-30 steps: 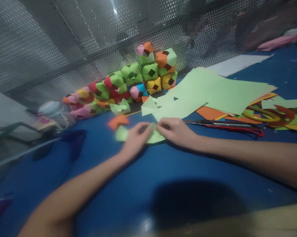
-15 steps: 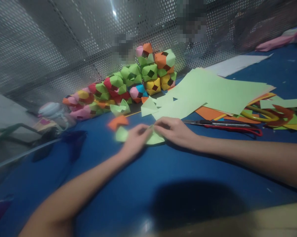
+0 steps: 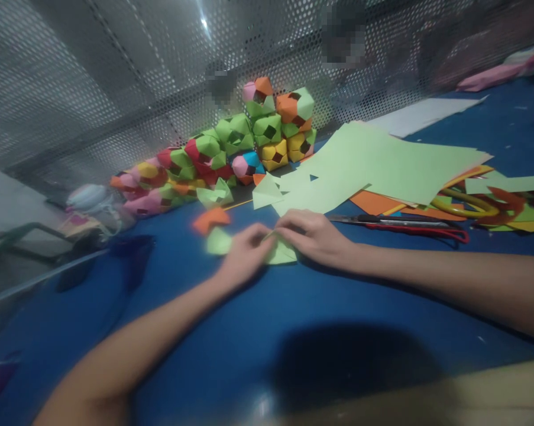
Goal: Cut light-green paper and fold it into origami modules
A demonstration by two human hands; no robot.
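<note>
Both hands pinch a small folded piece of light green paper (image 3: 282,253) low over the blue table. My left hand (image 3: 249,251) is closed on its left side, thumb and fingertips at the top fold. My right hand (image 3: 311,235) grips it from the right, its fingertips meeting the left thumb. The fingers hide much of the folds. Just left of my left hand lies another light green folded piece (image 3: 217,241), with an orange folded piece (image 3: 210,220) against it.
Several colourful folded-paper blocks (image 3: 235,134) are stacked along the perforated metal screen (image 3: 160,53). Light green sheets (image 3: 382,160) lie behind my right hand. A box cutter (image 3: 408,223), red-handled scissors (image 3: 459,236) and a yellow ring (image 3: 466,205) lie to the right.
The fingertips have shifted slightly at the paper's top fold, closing nearer together. Both hands stay on the same piece, and the view has moved a little.
</note>
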